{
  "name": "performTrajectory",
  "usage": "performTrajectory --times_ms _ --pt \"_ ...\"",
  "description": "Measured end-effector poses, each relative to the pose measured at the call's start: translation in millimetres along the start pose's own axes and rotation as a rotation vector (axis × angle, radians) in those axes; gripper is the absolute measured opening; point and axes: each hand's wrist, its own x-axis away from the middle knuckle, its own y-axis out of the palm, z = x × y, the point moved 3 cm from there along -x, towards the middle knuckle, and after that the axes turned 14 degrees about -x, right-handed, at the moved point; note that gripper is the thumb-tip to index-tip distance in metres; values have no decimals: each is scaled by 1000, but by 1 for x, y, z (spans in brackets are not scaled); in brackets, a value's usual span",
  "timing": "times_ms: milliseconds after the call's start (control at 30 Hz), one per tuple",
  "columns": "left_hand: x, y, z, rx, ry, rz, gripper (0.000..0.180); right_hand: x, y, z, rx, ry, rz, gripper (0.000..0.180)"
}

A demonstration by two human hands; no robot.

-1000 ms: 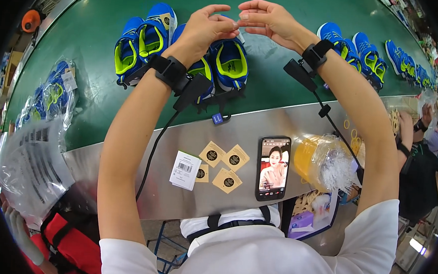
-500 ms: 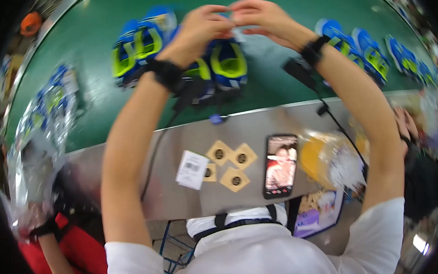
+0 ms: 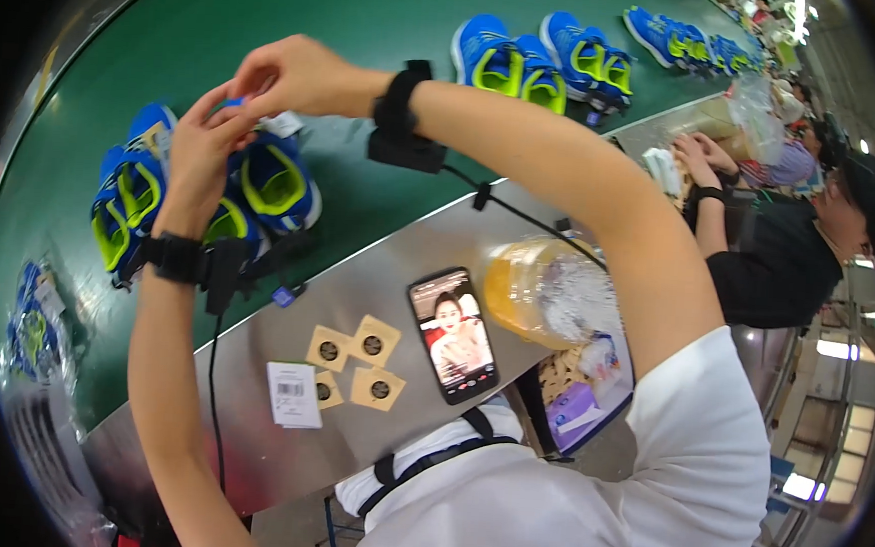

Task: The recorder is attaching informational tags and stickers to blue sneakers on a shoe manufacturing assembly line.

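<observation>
My left hand [image 3: 205, 149] and my right hand [image 3: 294, 76] meet over a blue sneaker with a lime-green lining [image 3: 275, 185] on the green belt. The fingertips of both are pinched together, and whatever lies between them is too small to make out. A small white tag [image 3: 284, 125] shows just below my right hand, at the sneaker's upper end. Partly behind my left wrist stands another pair of blue sneakers [image 3: 130, 190], with a tan tag [image 3: 153, 138] on one of them. A dark strap with a small box and cable sits on each wrist.
On the steel ledge [image 3: 367, 448] lie tan square cards [image 3: 376, 388], a white label stack [image 3: 294, 395], a phone [image 3: 454, 335] and a yellow roll in clear plastic [image 3: 517, 283]. More sneakers [image 3: 486, 56] stand farther along the belt. Bagged sneakers [image 3: 34, 319] lie left; a co-worker [image 3: 779, 254] sits right.
The view has swung to the right, so the sneakers and ledge appear farther left. My hands stay together over the same sneaker. More of the co-worker on the right now shows.
</observation>
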Motion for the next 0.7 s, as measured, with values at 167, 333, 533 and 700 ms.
performTrajectory --times_ms 167,333,533,700 --pt "9 -15 -12 92 -45 24 52 -1 11 -2 -74 103 -25 25" --pt "9 -7 9 -115 -27 105 47 1 -2 -6 563 -201 -162 48" --pt "46 42 50 -665 442 94 38 77 -110 -70 793 356 -296 29" --pt "121 134 84 -721 652 -611 43 257 -123 -117 940 328 -133 25"
